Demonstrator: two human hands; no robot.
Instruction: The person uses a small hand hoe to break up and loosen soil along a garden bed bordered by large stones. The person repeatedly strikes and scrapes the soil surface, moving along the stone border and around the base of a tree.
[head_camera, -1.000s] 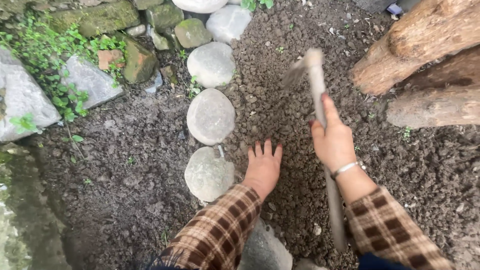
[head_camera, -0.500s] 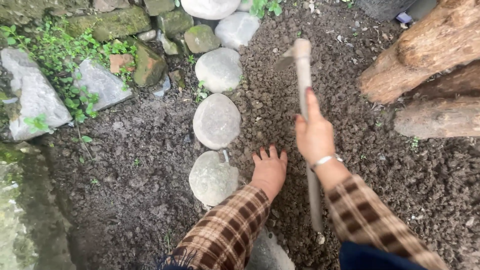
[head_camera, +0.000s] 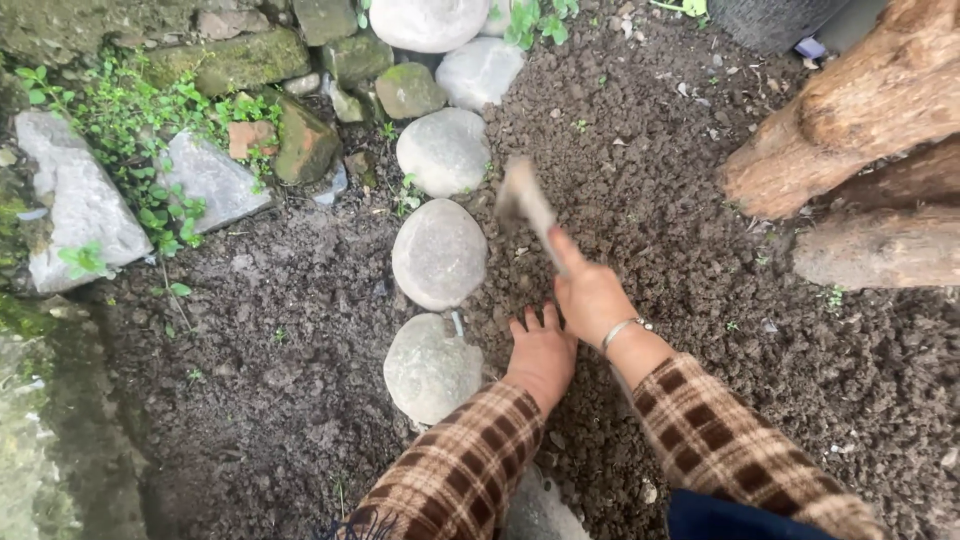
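My right hand (head_camera: 590, 295) grips the wooden handle of a small hoe (head_camera: 525, 205), whose blurred head is down near the crumbly dark soil (head_camera: 650, 200) beside a round grey stone (head_camera: 440, 253). My left hand (head_camera: 540, 355) lies flat on the soil, fingers spread, just below the right hand and to the right of another round stone (head_camera: 430, 368). Both arms wear brown plaid sleeves, and a thin bracelet circles my right wrist.
A row of rounded stones (head_camera: 444, 150) runs from the top down the middle, edging the bed. Rough logs (head_camera: 850, 120) lie at the upper right. Mossy rocks (head_camera: 80, 200) and small green weeds (head_camera: 150, 150) fill the upper left. A flat stone (head_camera: 540, 510) sits under my arms.
The hoe has swung down and to the left, from raised over the bed to low near the soil. My right hand moved down toward the left hand, which stayed put.
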